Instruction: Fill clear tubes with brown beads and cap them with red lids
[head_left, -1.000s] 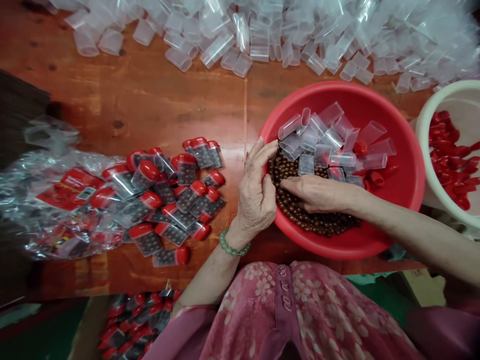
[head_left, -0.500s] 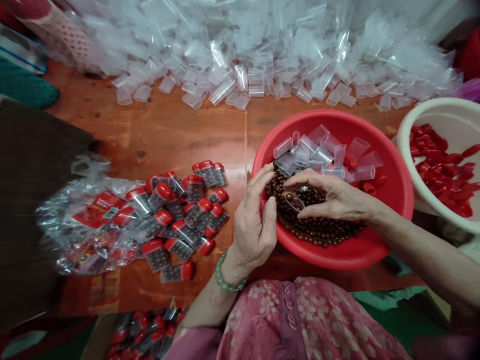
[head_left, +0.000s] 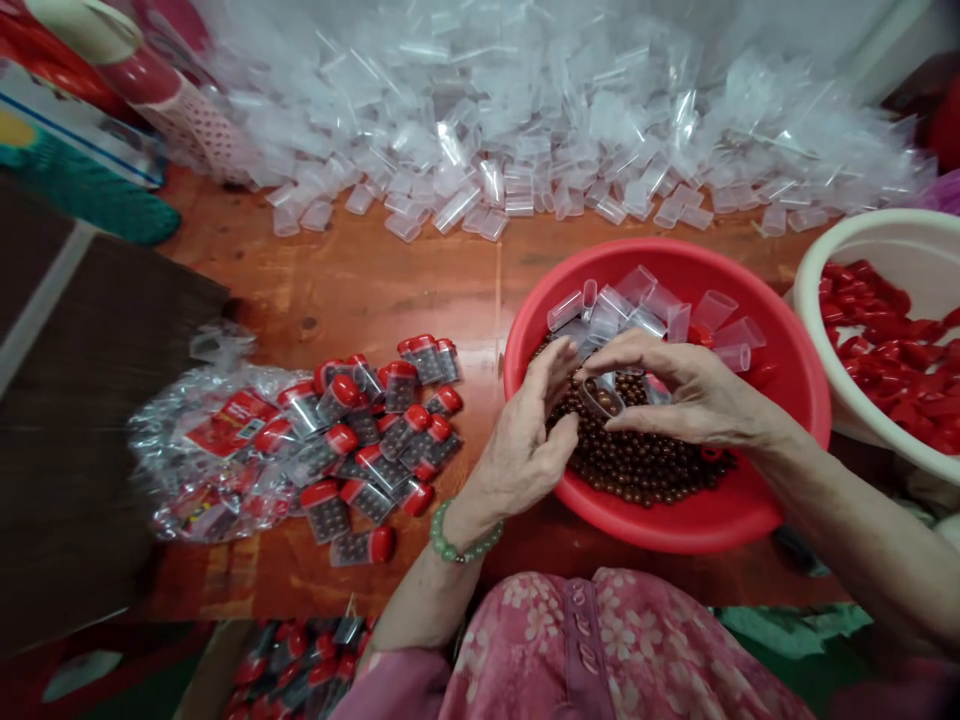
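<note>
A red basin (head_left: 780, 480) sits on the wooden table and holds small brown beads (head_left: 645, 465) with several empty clear vials (head_left: 652, 305) on top. My right hand (head_left: 690, 390) is over the beads, fingers pinched on a clear vial (head_left: 600, 398) that has a few beads in it. My left hand (head_left: 529, 435) is at the basin's near-left rim, fingers curved close to the vial's mouth, nothing plainly held. A green bead bracelet (head_left: 459, 540) is on that wrist.
Several filled vials with red caps (head_left: 375, 440) lie left of the basin on crinkled plastic bags (head_left: 195, 450). A big heap of empty clear vials (head_left: 540, 130) runs along the table's far side. A white basin (head_left: 825, 300) of red caps (head_left: 892, 350) stands at right. More capped vials (head_left: 300, 660) fill a box below.
My right hand went from lying palm-down in the beads to lifting a clear vial partly filled with beads. My left hand moved in toward it. The camera tilted up, showing more of the far heap.
</note>
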